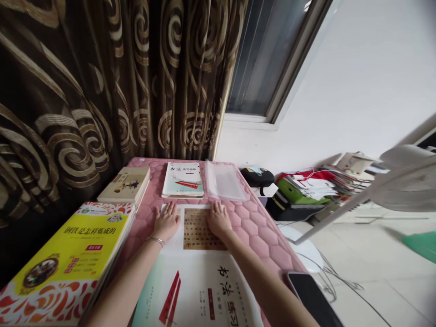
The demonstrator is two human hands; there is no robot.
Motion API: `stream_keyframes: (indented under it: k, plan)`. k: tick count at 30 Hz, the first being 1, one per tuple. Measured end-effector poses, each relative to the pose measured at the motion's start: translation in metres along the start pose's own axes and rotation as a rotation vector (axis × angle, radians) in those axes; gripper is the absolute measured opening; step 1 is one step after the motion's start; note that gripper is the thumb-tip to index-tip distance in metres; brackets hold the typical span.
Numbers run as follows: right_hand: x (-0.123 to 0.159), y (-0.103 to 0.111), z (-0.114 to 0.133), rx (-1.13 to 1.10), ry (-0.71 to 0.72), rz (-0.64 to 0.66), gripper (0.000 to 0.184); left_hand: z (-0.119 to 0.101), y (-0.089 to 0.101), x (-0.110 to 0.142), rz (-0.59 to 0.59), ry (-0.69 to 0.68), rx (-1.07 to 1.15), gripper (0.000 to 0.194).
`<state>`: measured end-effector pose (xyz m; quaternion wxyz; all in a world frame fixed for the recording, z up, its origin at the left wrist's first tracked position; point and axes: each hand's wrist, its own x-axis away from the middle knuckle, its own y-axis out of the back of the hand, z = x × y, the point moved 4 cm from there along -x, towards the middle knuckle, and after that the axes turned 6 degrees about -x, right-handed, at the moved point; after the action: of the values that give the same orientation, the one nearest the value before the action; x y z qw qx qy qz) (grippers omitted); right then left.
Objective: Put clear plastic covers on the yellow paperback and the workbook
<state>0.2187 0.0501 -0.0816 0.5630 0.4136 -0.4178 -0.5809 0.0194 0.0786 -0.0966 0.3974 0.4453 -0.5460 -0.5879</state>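
Note:
A calligraphy workbook [195,290] lies spread out on the pink quilted surface, its white cover with red strokes nearest me. Its far part carries a brown calligraphy print [197,229]. My left hand [166,222] rests flat on the left side of that far part, fingers stretched out, a bracelet on the wrist. On the right side my right hand [220,220] presses flat beside the print, partly covering its edge. Neither hand grips anything. Just beyond them sits a stack of similar workbooks [183,179], with clear plastic book covers [225,180] to its right.
A yellow book [68,259] and a beige book stack [126,186] line the left side by the patterned curtain [136,81]. A dark phone [313,297] lies at the lower right. Off the right edge are a white fan [402,181], cables and piled books and papers [306,186].

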Motion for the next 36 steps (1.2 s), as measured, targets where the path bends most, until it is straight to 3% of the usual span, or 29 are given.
stream_keyframes:
  k: [4,7,9,15,18,26,30,36]
  plan:
    - [-0.003,-0.021,0.066,-0.068,0.199,0.044,0.060,0.002,0.000,0.002,-0.013,-0.028,-0.038,0.056]
    - [-0.008,-0.036,0.086,-0.140,0.221,0.111,0.063,0.003,-0.001,0.002,-0.012,-0.036,-0.046,0.056]
    - [-0.012,-0.037,0.074,-0.138,0.171,0.105,0.065,0.002,0.000,0.002,-0.025,-0.022,-0.040,0.055]
    - [-0.006,-0.015,-0.019,-0.071,-0.048,0.047,0.064,0.000,0.002,0.002,-0.022,-0.001,-0.006,0.055]
    - [-0.001,-0.010,-0.045,0.018,-0.093,0.030,0.062,0.001,0.002,0.003,-0.015,-0.006,0.000,0.055]
    - [0.000,-0.013,-0.044,0.081,-0.084,0.011,0.062,-0.006,0.011,0.008,-0.036,0.052,-0.025,0.053]
    - [-0.001,-0.015,-0.046,0.092,-0.084,0.018,0.063,-0.010,0.014,0.039,-0.053,0.089,-0.062,0.053]
    - [-0.003,-0.019,-0.048,0.101,-0.110,0.040,0.063,0.011,0.006,0.085,-0.147,0.048,-0.090,0.051]
